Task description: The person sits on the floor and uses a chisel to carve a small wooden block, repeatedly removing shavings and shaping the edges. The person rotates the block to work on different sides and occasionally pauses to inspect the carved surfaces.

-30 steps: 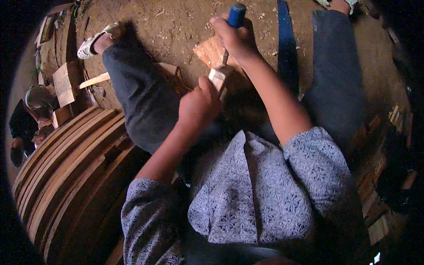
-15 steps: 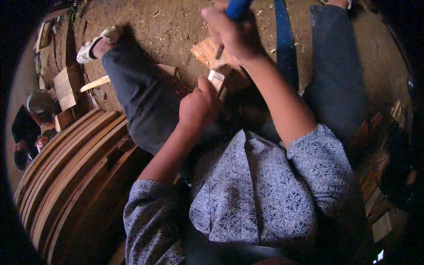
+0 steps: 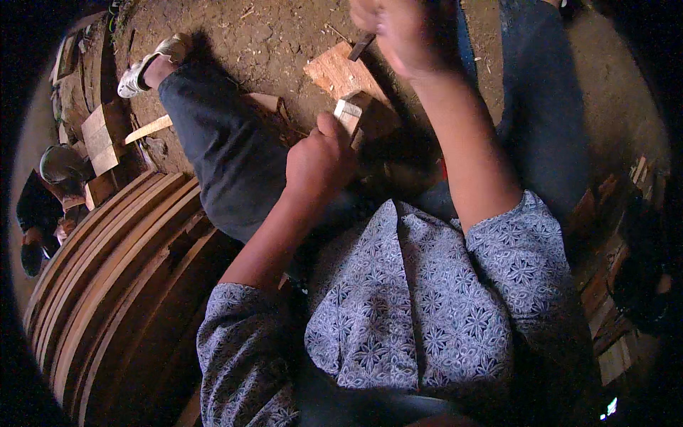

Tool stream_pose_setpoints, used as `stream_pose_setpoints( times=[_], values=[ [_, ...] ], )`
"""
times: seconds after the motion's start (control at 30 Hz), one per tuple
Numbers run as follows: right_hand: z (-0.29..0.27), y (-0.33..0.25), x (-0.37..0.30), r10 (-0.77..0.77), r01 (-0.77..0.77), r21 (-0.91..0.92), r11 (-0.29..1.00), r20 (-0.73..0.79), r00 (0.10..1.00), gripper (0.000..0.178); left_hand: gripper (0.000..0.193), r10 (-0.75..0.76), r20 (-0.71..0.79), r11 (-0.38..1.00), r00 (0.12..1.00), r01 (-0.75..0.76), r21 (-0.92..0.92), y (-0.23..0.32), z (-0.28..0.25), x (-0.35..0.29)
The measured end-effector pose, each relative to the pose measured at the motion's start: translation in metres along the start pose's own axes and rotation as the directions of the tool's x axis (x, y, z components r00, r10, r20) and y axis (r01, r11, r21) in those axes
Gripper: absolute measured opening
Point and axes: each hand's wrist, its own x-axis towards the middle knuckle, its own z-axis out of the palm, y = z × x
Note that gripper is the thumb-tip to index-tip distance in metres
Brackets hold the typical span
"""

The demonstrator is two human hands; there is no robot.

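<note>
My left hand [image 3: 318,165] is closed around a small pale piece of wood [image 3: 348,112], its squared end sticking out past the thumb. Beyond that end lies a larger wooden block [image 3: 343,71] with a light, rough top. My right hand [image 3: 420,35], blurred, is raised at the upper edge, closed on a chisel-like tool. Its dark flat blade [image 3: 362,47] points down and left from the fist, just over the block's far right edge. The tool's handle is hidden by the hand or out of the picture.
Long wooden boards [image 3: 107,263] are stacked at my left. Another person [image 3: 60,171] is beyond them. My legs [image 3: 213,149] spread either side of the block. Wood chips dot the dirt floor [image 3: 213,43]; scrap wood [image 3: 608,306] lies at the right.
My right hand has risen up and to the right, carrying the blade away from my left hand. The tool's blue handle has left view. My left hand has barely moved.
</note>
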Motion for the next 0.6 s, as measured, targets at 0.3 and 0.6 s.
stream_pose_setpoints(
  times=[0.3,0.6],
  values=[
    [0.009,0.024,-0.020,0.064,-0.058,0.052,0.997,-0.116,0.991,0.032,0.029,0.009,0.031,0.999,0.999,-0.007,-0.045,0.000,0.002,-0.006],
    [-0.009,0.081,-0.026,0.181,-0.192,-0.061,0.980,-0.149,0.972,0.031,0.028,-0.001,0.015,0.999,1.000,0.002,-0.044,0.003,0.003,-0.001]
  ],
)
